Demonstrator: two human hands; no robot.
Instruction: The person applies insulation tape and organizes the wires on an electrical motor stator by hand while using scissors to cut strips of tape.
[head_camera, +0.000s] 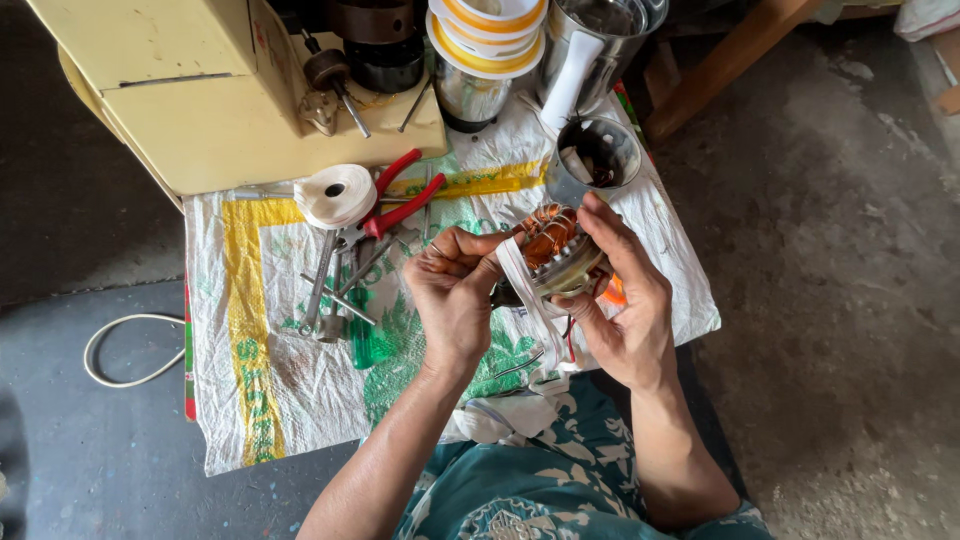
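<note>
A round metal motor stator (560, 258) with copper windings is held over my lap. My right hand (625, 300) cups it from the right, fingers wrapped around its rim. Gripping its left side, my left hand (455, 290) pinches a strip of white cloth tape (525, 290) that runs down across the stator. The tape hangs loosely toward a white bundle (505, 415) on my patterned green clothing.
A woven white, yellow and green sack (270, 330) covers the floor. On it lie a white tape roll (335, 195), red-handled pliers (400, 205), several metal tools (335, 290) and a green-handled screwdriver (362, 335). A cream machine (200, 100), steel jars (600, 40) and a metal cup (598, 155) stand behind. A white cord (125, 350) loops left.
</note>
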